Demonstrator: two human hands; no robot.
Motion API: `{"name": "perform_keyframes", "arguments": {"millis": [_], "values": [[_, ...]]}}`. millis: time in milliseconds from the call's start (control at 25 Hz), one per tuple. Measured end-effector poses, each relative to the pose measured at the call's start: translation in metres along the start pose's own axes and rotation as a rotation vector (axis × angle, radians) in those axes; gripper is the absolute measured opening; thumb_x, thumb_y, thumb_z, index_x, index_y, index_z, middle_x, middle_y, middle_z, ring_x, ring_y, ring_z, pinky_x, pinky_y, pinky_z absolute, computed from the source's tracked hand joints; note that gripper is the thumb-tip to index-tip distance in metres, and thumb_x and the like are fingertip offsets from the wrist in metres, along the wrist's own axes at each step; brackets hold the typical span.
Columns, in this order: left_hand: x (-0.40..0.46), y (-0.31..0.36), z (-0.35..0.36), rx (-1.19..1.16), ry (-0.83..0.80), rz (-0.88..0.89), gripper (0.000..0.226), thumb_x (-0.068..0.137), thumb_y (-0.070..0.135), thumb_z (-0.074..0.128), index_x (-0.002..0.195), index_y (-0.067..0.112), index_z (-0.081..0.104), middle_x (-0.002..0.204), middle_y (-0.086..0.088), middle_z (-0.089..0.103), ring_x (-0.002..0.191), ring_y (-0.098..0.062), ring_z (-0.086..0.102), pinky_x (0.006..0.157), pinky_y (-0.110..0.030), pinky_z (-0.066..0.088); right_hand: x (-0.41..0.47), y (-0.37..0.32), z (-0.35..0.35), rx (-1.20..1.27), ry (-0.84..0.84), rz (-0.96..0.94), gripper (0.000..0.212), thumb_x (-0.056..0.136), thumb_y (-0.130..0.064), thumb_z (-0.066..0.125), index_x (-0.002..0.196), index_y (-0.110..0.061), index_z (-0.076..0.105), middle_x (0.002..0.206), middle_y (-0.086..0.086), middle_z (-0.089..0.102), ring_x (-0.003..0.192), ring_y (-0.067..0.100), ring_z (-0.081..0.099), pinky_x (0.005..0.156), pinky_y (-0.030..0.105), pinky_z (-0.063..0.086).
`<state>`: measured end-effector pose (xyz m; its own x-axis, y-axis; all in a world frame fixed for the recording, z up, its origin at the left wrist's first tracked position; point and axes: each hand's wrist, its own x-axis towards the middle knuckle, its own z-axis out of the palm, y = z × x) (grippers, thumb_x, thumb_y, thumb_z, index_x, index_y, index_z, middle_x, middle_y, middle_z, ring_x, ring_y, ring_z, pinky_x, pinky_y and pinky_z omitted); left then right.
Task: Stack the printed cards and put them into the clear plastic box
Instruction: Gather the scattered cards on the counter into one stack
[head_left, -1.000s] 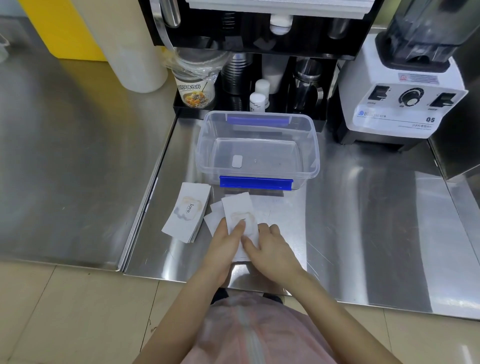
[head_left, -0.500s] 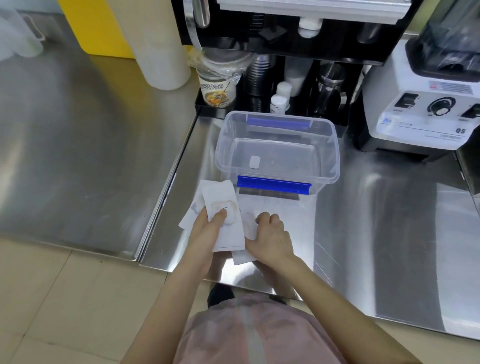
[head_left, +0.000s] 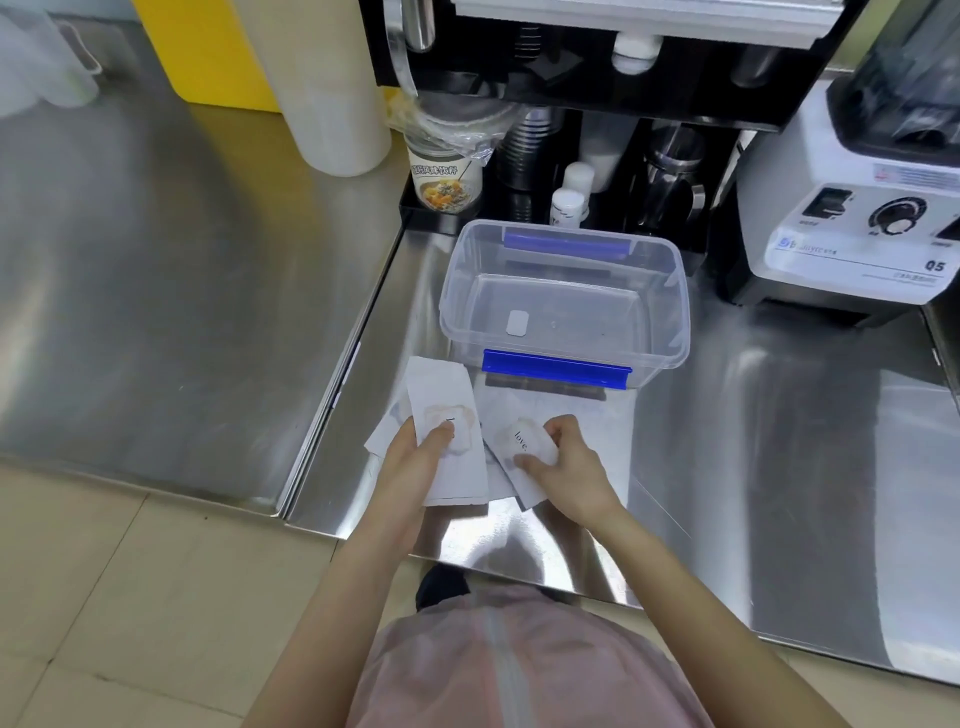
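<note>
Since a moment ago, the left hand has carried its card stack leftward; the right hand pinches a "love" card on the tabletop. Loose cards may slip before reaching the clear box.

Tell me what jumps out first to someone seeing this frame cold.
The clear plastic box with blue clips, open at mid-counter and holding no cards. Just in front of it, the left hand presses a stack of printed cards while the right hand grips a "love" card. The white blender stands at far right.
</note>
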<state>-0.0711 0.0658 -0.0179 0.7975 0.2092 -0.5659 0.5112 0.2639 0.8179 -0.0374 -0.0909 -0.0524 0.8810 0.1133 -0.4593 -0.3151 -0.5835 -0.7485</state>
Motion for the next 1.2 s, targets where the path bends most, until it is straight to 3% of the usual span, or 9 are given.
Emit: {"name": "perform_keyframes", "arguments": {"millis": [120, 240, 400, 560, 680, 760, 880, 1000, 1200], "values": [[0.0, -0.001, 0.001, 0.009, 0.002, 0.005, 0.025, 0.09, 0.02, 0.046, 0.113, 0.023, 0.055, 0.101, 0.002, 0.065, 0.091, -0.017, 0.062, 0.069, -0.03, 0.05, -0.012, -0.005, -0.018, 0.304, 0.046, 0.027, 0.026, 0.088, -0.019, 0.054, 0.104, -0.022, 0.034, 0.098, 0.0, 0.054, 0.069, 0.001, 0.052, 0.042, 0.004, 0.04], [0.0, -0.003, 0.003, 0.014, 0.01, 0.005, 0.022, 0.09, 0.019, 0.046, 0.108, 0.025, 0.056, 0.097, 0.004, 0.065, 0.087, -0.014, 0.062, 0.066, -0.029, 0.049, -0.023, -0.017, -0.021, 0.487, -0.025, -0.002, 0.036, 0.091, -0.018, 0.049, 0.12, -0.031, 0.032, 0.103, -0.007, 0.058, 0.082, 0.002, 0.057, 0.058, 0.011, 0.046], [-0.001, -0.004, 0.008, 0.01, -0.019, 0.033, 0.03, 0.091, 0.023, 0.045, 0.119, 0.021, 0.054, 0.105, 0.001, 0.067, 0.094, -0.016, 0.064, 0.069, -0.028, 0.052, -0.027, -0.04, 0.0, 0.294, 0.014, -0.088, 0.034, 0.092, -0.017, 0.042, 0.125, -0.026, 0.04, 0.109, -0.006, 0.053, 0.094, 0.014, 0.054, 0.063, 0.015, 0.043], [-0.006, -0.005, 0.008, -0.014, -0.005, 0.094, 0.027, 0.089, 0.025, 0.05, 0.115, 0.02, 0.056, 0.095, 0.006, 0.07, 0.074, -0.003, 0.069, 0.053, -0.017, 0.052, -0.029, -0.047, 0.019, 0.079, 0.028, -0.235, 0.036, 0.092, -0.023, 0.045, 0.127, -0.021, 0.042, 0.114, -0.001, 0.045, 0.095, 0.01, 0.048, 0.078, 0.017, 0.037], [-0.009, -0.004, 0.002, -0.03, 0.033, 0.102, 0.028, 0.09, 0.023, 0.049, 0.117, 0.019, 0.054, 0.101, 0.0, 0.067, 0.073, -0.006, 0.068, 0.048, -0.019, 0.052, -0.021, -0.045, 0.02, 0.08, 0.026, -0.217, 0.029, 0.093, -0.025, 0.039, 0.118, -0.02, 0.052, 0.105, -0.002, 0.043, 0.088, 0.008, 0.051, 0.065, 0.009, 0.036], [-0.01, -0.003, -0.003, -0.047, 0.059, 0.097, 0.028, 0.09, 0.023, 0.049, 0.117, 0.019, 0.053, 0.102, -0.001, 0.066, 0.075, -0.009, 0.068, 0.052, -0.025, 0.053, -0.008, -0.038, 0.016, 0.051, 0.086, -0.129, 0.027, 0.093, -0.025, 0.04, 0.115, -0.015, 0.053, 0.109, 0.007, 0.051, 0.093, 0.017, 0.053, 0.068, 0.016, 0.037], [-0.01, -0.002, -0.008, -0.044, 0.07, 0.101, 0.029, 0.09, 0.022, 0.048, 0.118, 0.018, 0.054, 0.101, 0.001, 0.066, 0.084, -0.012, 0.064, 0.062, -0.024, 0.052, 0.004, -0.023, 0.019, -0.301, 0.068, 0.005, 0.051, 0.085, -0.037, 0.054, 0.124, -0.007, 0.041, 0.125, 0.016, 0.044, 0.117, 0.031, 0.042, 0.093, 0.037, 0.036], [-0.011, -0.001, -0.008, -0.045, 0.061, 0.104, 0.029, 0.09, 0.021, 0.047, 0.118, 0.017, 0.053, 0.105, -0.003, 0.065, 0.089, -0.017, 0.063, 0.066, -0.025, 0.052, 0.01, -0.018, 0.03, -0.548, 0.081, -0.005, 0.065, 0.076, -0.043, 0.064, 0.12, -0.004, 0.037, 0.125, 0.016, 0.039, 0.116, 0.032, 0.037, 0.093, 0.039, 0.035], [-0.01, -0.002, -0.009, -0.029, 0.044, 0.109, 0.026, 0.09, 0.02, 0.047, 0.114, 0.018, 0.056, 0.1, 0.0, 0.066, 0.086, -0.013, 0.064, 0.067, -0.026, 0.049, 0.017, -0.012, 0.023, -0.362, 0.013, -0.01, 0.042, 0.08, -0.029, 0.063, 0.105, -0.009, 0.036, 0.114, 0.014, 0.051, 0.107, 0.032, 0.049, 0.079, 0.034, 0.039]]}}
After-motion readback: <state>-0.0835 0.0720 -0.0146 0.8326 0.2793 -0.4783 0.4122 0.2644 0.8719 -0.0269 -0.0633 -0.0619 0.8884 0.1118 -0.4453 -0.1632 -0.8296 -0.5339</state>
